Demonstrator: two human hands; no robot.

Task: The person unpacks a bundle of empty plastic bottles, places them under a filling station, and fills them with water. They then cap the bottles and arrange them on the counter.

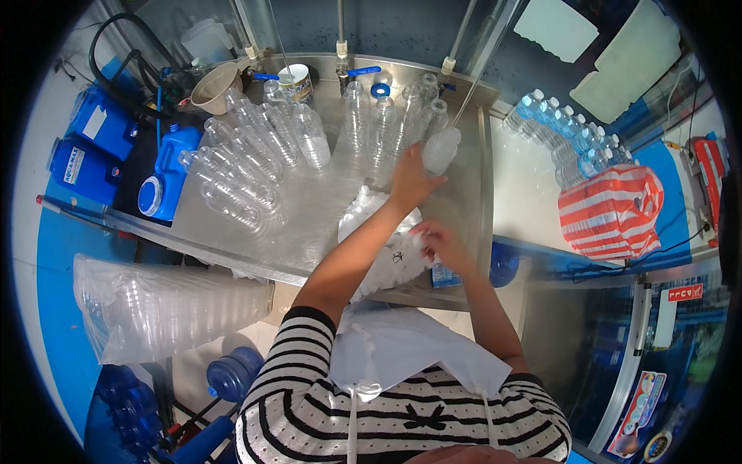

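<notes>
My left hand (410, 181) is around the lower side of a clear plastic bottle (442, 152), whose inside looks cloudy white. This bottle leans at the right part of the steel counter (319, 203). My right hand (443, 246) is at the right side of a clear plastic bag (382, 264) full of small white pieces that look like bottle caps. Its fingers are bent and slightly blurred against the bag, so whether they grip anything is unclear. My left forearm crosses over the bag and covers part of it.
Uncapped bottles lie or stand on the counter's left (249, 156) and back (382, 130). Valves with blue handles (364, 71) line the rear wall. Capped bottles (579, 136) and a red-striped bag (611, 211) occupy the right-hand surface. A blue jug (174, 168) stands at far left.
</notes>
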